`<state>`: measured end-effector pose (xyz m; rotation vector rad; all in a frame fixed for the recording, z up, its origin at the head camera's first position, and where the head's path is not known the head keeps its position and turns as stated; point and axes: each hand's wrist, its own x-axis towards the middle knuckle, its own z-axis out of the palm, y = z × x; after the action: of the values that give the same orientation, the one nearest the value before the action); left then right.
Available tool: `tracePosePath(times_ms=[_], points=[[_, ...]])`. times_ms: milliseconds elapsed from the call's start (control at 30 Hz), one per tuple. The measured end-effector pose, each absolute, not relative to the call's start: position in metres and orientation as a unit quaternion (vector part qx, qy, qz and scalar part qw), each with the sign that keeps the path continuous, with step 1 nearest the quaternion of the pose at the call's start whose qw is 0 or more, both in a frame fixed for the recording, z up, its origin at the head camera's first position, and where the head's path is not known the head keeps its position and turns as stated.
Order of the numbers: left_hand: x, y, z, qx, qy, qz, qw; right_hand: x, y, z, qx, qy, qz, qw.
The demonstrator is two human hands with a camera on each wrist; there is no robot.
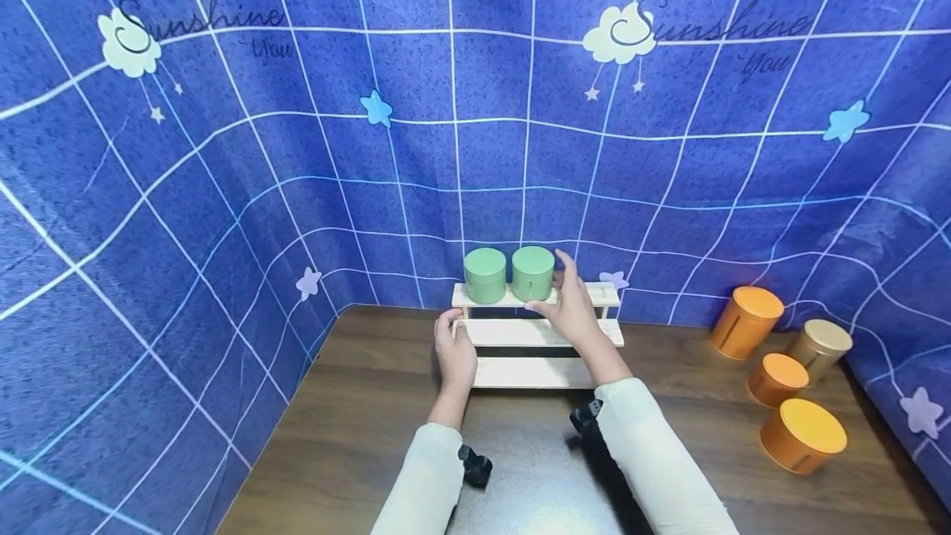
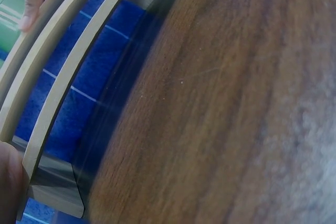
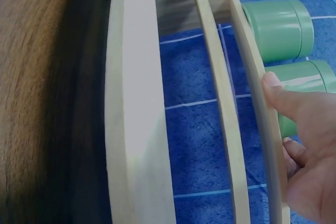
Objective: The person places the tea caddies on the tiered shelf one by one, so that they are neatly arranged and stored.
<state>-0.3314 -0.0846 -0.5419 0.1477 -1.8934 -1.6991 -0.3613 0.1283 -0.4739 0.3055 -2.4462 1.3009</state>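
The right hand (image 1: pixel 575 308) has thumb and fingers wrapped round a green canister (image 1: pixel 532 274), up on the top step of the wooden rack (image 1: pixel 531 372), just beside its green twin (image 1: pixel 485 276)! Left hand (image 1: pixel 455 356) clamps the rack's left end; three orange canisters (image 1: pixel 802 437) and a gold one (image 1: pixel 820 345) stand well off right.
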Motion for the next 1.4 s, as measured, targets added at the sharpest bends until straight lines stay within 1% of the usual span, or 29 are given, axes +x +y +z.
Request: tracePosePath(times_ms=[367,633,1033,1400], points=[[-0.334,-0.084,-0.544,0.051,-0.707,-0.640,0.296,-0.362,0.130,-0.467,0.084,-0.865,0.475,0.137],[-0.334,-0.085,-0.545,0.054,-0.709,-0.639,0.294,-0.360,0.132,-0.465,0.075,-0.867,0.477,0.120],[-0.337,-0.084,-0.546,0.059,-0.717,-0.631,0.290,-0.358,0.128,-0.464,0.079,-0.861,0.486,0.131],[-0.334,-0.085,-0.546,0.059,-0.712,-0.636,0.291,-0.341,0.126,-0.468,0.098,-0.864,0.474,0.136]])
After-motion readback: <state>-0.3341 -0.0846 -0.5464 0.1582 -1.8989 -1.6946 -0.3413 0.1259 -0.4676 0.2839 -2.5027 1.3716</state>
